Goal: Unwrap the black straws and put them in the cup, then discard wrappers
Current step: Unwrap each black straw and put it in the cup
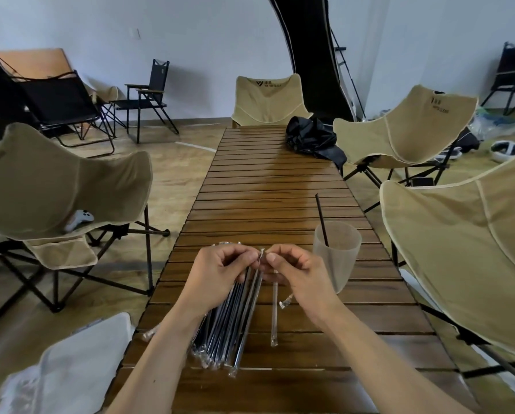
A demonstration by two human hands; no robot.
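A wrapped black straw (251,297) is raised over the near middle of the slatted wooden table (268,186), its top wrapper end pinched between the left hand (220,273) and the right hand (295,273), fingers curled on it. Under the left hand lies a bundle of wrapped straws (217,333) reaching toward the near edge. An empty clear wrapper (274,318) lies just beside it. Near the right edge stands a frosted translucent cup (338,258) holding one unwrapped black straw (320,218). Tan folding chairs (399,127) ring the table; black fabric (313,137) sits at its far end.
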